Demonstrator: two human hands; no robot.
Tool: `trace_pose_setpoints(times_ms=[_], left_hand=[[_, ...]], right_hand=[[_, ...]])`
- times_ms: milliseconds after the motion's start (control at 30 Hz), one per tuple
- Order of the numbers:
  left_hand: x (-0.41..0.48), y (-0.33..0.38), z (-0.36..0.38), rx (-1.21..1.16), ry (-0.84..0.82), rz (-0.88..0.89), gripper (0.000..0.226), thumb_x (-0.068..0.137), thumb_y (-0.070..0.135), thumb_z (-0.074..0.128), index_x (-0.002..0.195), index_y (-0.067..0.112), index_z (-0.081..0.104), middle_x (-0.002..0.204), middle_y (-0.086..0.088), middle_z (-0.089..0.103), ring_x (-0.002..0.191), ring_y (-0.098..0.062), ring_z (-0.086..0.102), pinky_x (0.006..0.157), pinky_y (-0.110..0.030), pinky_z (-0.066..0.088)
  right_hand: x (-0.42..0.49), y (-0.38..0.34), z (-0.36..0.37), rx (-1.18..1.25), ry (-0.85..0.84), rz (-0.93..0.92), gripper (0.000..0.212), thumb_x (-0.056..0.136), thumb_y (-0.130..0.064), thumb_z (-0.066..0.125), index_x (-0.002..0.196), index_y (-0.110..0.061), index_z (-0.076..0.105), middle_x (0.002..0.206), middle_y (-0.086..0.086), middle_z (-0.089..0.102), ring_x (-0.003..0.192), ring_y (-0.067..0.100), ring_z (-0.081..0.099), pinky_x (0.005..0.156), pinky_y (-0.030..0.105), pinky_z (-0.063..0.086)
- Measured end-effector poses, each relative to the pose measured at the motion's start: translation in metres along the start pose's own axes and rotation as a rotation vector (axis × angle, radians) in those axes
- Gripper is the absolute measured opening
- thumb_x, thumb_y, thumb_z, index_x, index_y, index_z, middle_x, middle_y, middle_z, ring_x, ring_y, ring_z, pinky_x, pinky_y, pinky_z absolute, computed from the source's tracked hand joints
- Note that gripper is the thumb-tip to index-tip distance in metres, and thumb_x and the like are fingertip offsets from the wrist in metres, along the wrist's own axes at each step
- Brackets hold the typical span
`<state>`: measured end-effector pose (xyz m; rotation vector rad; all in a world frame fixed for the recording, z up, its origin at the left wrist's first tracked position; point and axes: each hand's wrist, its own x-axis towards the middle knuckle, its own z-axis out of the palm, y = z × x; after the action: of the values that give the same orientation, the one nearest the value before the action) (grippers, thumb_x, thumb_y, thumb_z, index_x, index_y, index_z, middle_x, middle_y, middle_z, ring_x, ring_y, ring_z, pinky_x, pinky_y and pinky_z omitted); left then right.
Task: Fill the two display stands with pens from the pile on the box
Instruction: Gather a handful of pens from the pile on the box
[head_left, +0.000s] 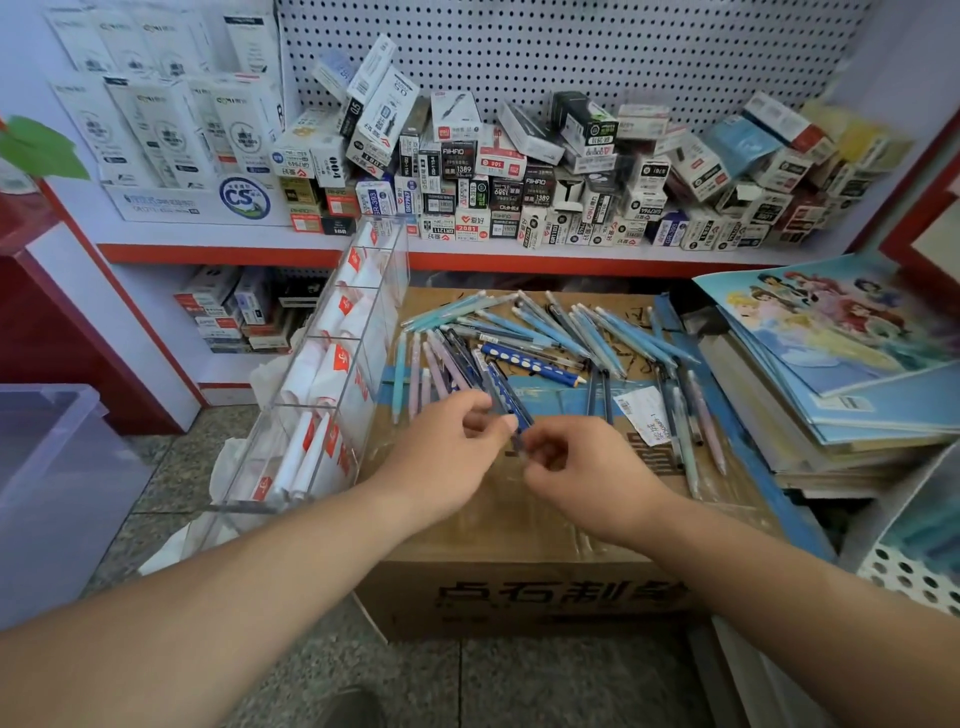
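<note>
The head view shows only one clear display stand (332, 364); it leans against the left side of the cardboard box (519, 530), and its compartments hold white packets with red marks, so it is hard to tell if any pens are inside. A second stand cannot be made out for sure. At the right edge a white perforated rack (909, 566) is cut off by the frame. The print on the small boxes on the shelf (519, 254) is mostly too small to read.

The pile of pens (540, 338) lies on top of the box, spread in a loose fan; most are light blue, some pink, some dark. A stack of notebooks (841, 374) rests on the right part of the box, touching some pens.

Both forearms reach forward from the lower corners and the hands meet over the near side of the pile. The left hand (447, 457) pinches a dark blue pen (509, 400) between thumb and forefinger, the other fingers curled. The right hand (582, 467) is also curled, its fingertips pressed on the lower end of the same pen. The tip of this pen is hidden between the two hands.
</note>
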<state>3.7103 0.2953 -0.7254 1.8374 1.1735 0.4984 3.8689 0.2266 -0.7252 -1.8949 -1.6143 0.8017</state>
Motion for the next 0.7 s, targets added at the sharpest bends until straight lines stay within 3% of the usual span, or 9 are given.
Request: trace_pose_setpoints(times_ms=[67,133,200,267,333,433,533,700], left_hand=[[0.001,-0.004,0.003,-0.104,0.003,-0.052,0.022,0.102,0.038,0.059,0.11,0.018,0.066,0.101,0.001,0.073,0.096,-0.017,0.07,0.093,-0.047,0.057],[0.002,-0.006,0.003,-0.212,0.014,-0.096,0.026,0.1,0.039,0.059,0.098,0.014,0.064,0.099,-0.011,0.074,0.092,-0.027,0.073,0.088,-0.055,0.059],[0.002,-0.005,0.003,-0.295,0.014,-0.147,0.029,0.103,0.034,0.056,0.095,0.006,0.056,0.101,-0.02,0.07,0.087,-0.031,0.075,0.078,-0.052,0.064],[0.002,-0.005,0.001,-0.299,0.015,-0.169,0.023,0.106,0.027,0.053,0.096,0.007,0.053,0.098,-0.016,0.072,0.083,-0.025,0.076,0.071,-0.042,0.065],[0.002,-0.005,-0.001,-0.277,0.03,-0.178,0.02,0.106,0.024,0.053,0.09,0.012,0.052,0.093,-0.014,0.074,0.08,-0.024,0.077,0.067,-0.038,0.065],[0.004,-0.009,-0.005,-0.274,0.04,-0.199,0.022,0.105,0.024,0.056,0.092,0.007,0.053,0.093,-0.016,0.073,0.079,-0.026,0.077,0.064,-0.04,0.065],[0.004,-0.012,-0.005,-0.246,0.023,-0.207,0.023,0.104,0.026,0.057,0.101,0.003,0.056,0.094,-0.013,0.073,0.08,-0.024,0.077,0.066,-0.042,0.065],[0.004,-0.013,-0.002,-0.182,-0.006,-0.185,0.017,0.104,0.027,0.058,0.093,0.013,0.057,0.092,-0.009,0.073,0.08,-0.021,0.076,0.066,-0.043,0.065]], right_hand=[[-0.003,-0.004,0.006,0.019,-0.016,-0.091,0.024,0.089,-0.011,0.065,0.083,-0.034,0.066,0.077,-0.003,0.066,0.066,0.009,0.057,0.064,0.026,0.051],[-0.002,-0.006,0.008,0.048,-0.04,-0.118,0.021,0.092,-0.011,0.065,0.084,-0.03,0.069,0.075,-0.005,0.066,0.065,0.005,0.056,0.062,0.022,0.049],[0.003,-0.003,0.007,0.068,-0.045,-0.075,0.017,0.097,-0.018,0.064,0.085,-0.027,0.072,0.069,-0.012,0.065,0.062,0.001,0.057,0.057,0.015,0.045],[0.015,0.007,0.003,-0.043,0.049,0.001,0.013,0.099,-0.026,0.064,0.089,-0.026,0.072,0.071,-0.015,0.065,0.067,-0.001,0.06,0.058,0.012,0.043],[0.028,0.019,-0.002,-0.199,0.136,0.071,0.003,0.096,-0.029,0.067,0.095,-0.027,0.069,0.082,-0.014,0.065,0.079,0.005,0.063,0.066,0.02,0.051],[0.037,0.027,-0.002,-0.285,0.122,0.142,0.013,0.093,-0.034,0.072,0.103,-0.027,0.068,0.089,-0.013,0.065,0.084,0.008,0.063,0.074,0.029,0.057],[0.042,0.027,0.001,-0.291,0.109,0.17,0.021,0.093,-0.033,0.073,0.111,-0.024,0.068,0.095,-0.008,0.066,0.088,0.012,0.064,0.078,0.03,0.057],[0.049,0.026,0.004,-0.302,0.106,0.231,0.024,0.091,-0.031,0.075,0.112,-0.02,0.07,0.097,-0.003,0.07,0.09,0.015,0.066,0.079,0.031,0.058]])
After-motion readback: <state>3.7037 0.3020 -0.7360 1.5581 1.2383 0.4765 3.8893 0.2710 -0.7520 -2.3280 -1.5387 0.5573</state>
